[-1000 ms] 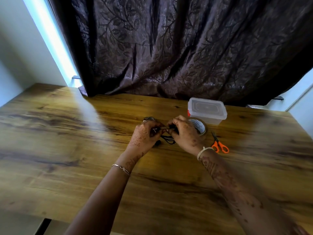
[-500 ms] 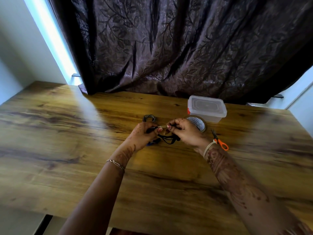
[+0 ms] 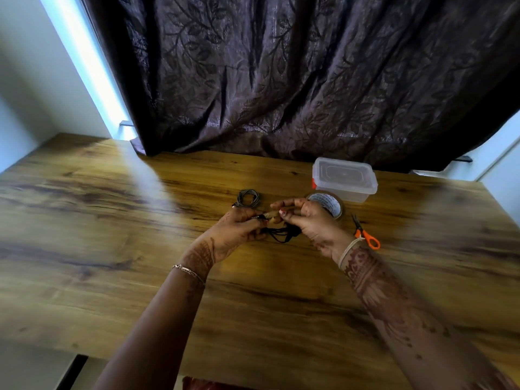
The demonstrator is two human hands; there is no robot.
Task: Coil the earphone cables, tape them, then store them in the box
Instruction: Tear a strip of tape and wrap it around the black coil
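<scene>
Over a wooden table (image 3: pixel 112 220), the left hand (image 3: pixel 236 232) and right hand (image 3: pixel 312 220) each pinched the black earphone cable (image 3: pixel 281 236), stretched sideways between their fingertips with its loops hanging just below, while the lidded box (image 3: pixel 344 178) stood beyond the right hand, the nearer one.

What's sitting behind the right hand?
The tape roll, its near-left part covered by the right hand; beyond it the lidded clear box. The table right under the hand is hidden.
</scene>
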